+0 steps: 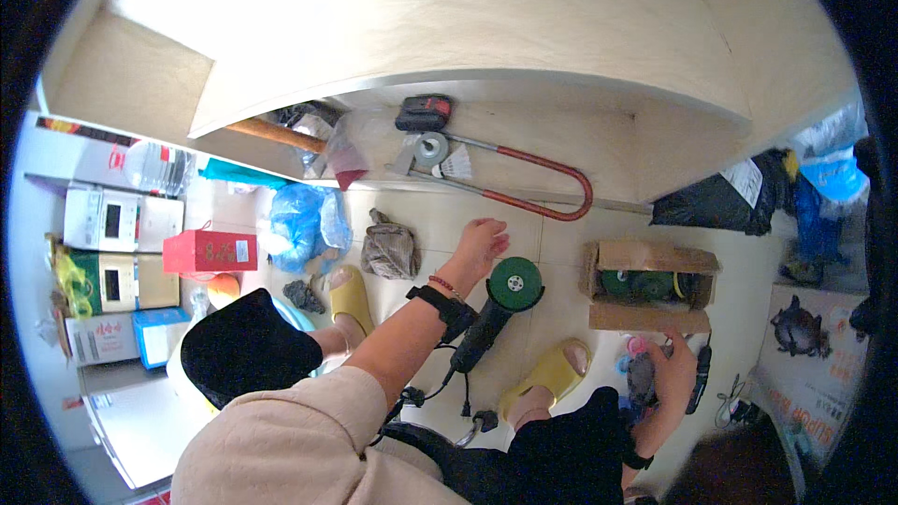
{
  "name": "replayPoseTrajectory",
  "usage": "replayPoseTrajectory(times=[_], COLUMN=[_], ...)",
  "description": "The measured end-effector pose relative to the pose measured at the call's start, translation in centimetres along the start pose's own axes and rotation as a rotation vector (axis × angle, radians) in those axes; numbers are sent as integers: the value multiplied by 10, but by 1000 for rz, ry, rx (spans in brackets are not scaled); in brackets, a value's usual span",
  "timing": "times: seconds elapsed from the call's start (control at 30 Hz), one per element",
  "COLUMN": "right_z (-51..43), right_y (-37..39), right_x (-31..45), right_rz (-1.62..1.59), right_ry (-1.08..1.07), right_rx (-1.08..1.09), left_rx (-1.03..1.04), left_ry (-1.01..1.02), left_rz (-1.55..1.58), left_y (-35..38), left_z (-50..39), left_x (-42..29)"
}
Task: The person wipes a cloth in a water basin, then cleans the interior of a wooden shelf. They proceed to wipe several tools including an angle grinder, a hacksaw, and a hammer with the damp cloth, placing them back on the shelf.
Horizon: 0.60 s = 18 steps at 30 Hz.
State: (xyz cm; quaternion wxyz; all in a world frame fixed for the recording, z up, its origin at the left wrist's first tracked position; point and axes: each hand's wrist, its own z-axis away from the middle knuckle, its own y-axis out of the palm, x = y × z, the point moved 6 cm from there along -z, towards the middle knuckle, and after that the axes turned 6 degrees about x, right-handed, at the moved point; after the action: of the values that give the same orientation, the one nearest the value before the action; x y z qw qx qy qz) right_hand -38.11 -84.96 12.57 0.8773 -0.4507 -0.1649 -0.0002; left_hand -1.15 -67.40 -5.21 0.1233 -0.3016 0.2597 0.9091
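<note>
My left hand (483,244) hovers above the floor with its fingers loosely bent and nothing visible in them. Just below and right of it is an angle grinder (494,312) with a green disc (515,283); its black cord runs down towards a small stool. My right hand (675,370) is lower right, against a dark grey item (641,379) I cannot identify; whether it grips the item is unclear. Beside it are a pink ring-like piece (635,344) and a black tool (699,379). An open cardboard box (649,318) above this hand holds green discs (617,282).
Ahead, a low shelf (610,130) holds a battery pack (424,113), a red-handled metal tool (586,189) and a shuttlecock (457,164). A crumpled brown bag (390,250), blue plastic bag (302,221) and red box (210,252) stand left. A black bag (715,203) lies right.
</note>
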Motion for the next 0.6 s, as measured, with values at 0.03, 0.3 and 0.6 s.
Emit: replayPoseTrajectory(times=[0.03,0.3,0.6], right_z=[2,2,9], right_y=[0,8,6], right_x=[9,5,15], right_rz=[11,-32,35], right_ry=[-30,-74,-129], right_rx=[-4,-8,-70], left_rx=[42,203,11], left_ry=[-71,-214,-306], left_rz=[128,502,416], left_y=[-5,61,50], left_z=[-7,0,-11], left_x=[8,-3,7])
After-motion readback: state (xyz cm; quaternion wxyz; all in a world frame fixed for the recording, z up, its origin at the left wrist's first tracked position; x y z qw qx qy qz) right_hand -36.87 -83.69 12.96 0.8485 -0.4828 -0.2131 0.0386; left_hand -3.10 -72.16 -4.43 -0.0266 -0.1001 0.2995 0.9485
